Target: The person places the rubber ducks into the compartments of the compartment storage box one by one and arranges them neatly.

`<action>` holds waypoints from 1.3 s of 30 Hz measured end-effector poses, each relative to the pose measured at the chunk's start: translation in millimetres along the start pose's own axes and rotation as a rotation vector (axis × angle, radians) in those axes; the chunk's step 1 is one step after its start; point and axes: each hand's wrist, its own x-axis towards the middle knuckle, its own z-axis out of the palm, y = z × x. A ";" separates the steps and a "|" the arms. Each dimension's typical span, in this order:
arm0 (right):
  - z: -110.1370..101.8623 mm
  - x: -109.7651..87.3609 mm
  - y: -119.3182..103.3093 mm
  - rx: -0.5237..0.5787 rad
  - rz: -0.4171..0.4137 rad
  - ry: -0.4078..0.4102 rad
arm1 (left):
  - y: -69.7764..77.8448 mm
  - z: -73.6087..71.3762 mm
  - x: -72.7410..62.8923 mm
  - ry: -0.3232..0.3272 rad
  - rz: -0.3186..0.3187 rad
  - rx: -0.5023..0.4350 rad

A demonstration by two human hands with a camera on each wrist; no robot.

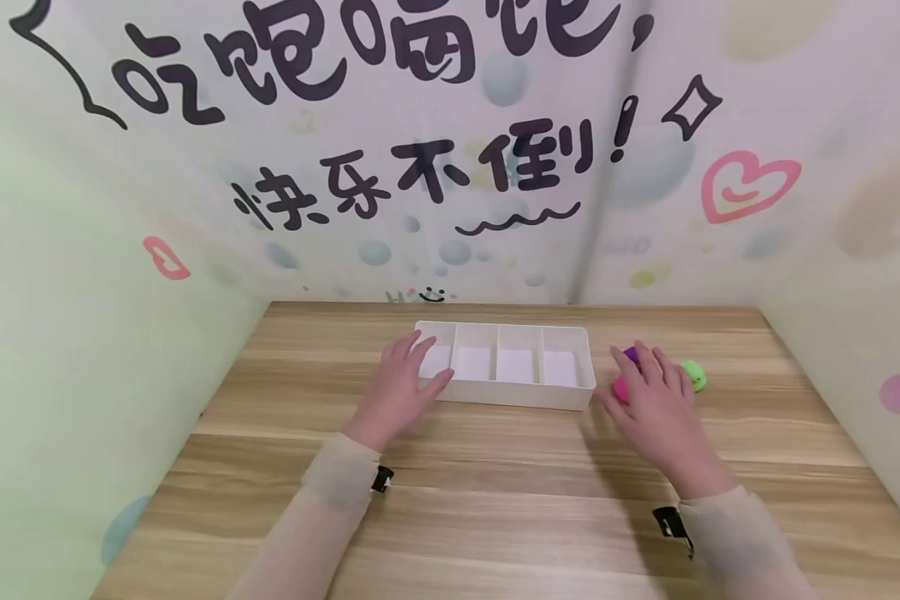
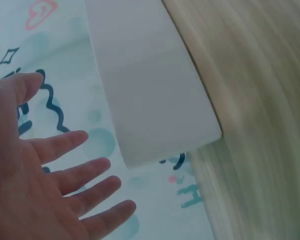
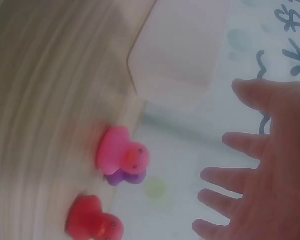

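Note:
A white divided box (image 1: 510, 394) with several compartments sits on the table. My left hand (image 1: 397, 392) hovers at its left end, fingers spread and holding nothing; whether the fingertips touch the rim I cannot tell. Off the box's right end, my right hand (image 1: 660, 412) is above a group of small rubber ducks, its fingers extended and apart from them in the right wrist view. That group has a pink duck (image 3: 114, 150), a purple duck (image 3: 124, 177) behind it, a red duck (image 3: 90, 217), and a green duck (image 1: 694, 375). In the head view, my right hand hides the red one.
The wood-grain table (image 1: 480, 500) runs up to a printed white back wall (image 1: 330, 250). Side walls (image 1: 82, 333) stand along its left and right edges. A dark clip (image 1: 671, 523) shows at my right wrist, another dark clip (image 1: 382, 478) at my left.

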 end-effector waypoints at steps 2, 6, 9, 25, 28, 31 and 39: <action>0.0 -2.0 4.9 0.006 0.007 0.012 | -5.0 -2.0 1.8 -0.004 -0.009 -0.035; 0.0 -6.2 14.9 0.008 0.001 0.033 | -14.3 -8.9 4.2 0.001 0.018 -0.100; -1.1 -9.6 22.8 0.009 -0.006 0.048 | -20.0 -14.4 6.0 0.017 0.044 -0.143; -7.4 -22.4 63.2 0.074 0.020 0.152 | -50.0 -8.1 16.4 -0.019 0.058 -0.344; -5.6 -23.7 67.7 0.086 0.023 0.154 | -58.7 -7.1 17.6 -0.037 0.086 -0.374; -5.0 -22.9 70.7 0.093 0.031 0.144 | -66.8 -7.5 17.9 -0.048 0.096 -0.407; -5.0 -23.3 78.0 0.071 0.055 0.136 | -76.7 -3.8 17.7 -0.076 0.093 -0.458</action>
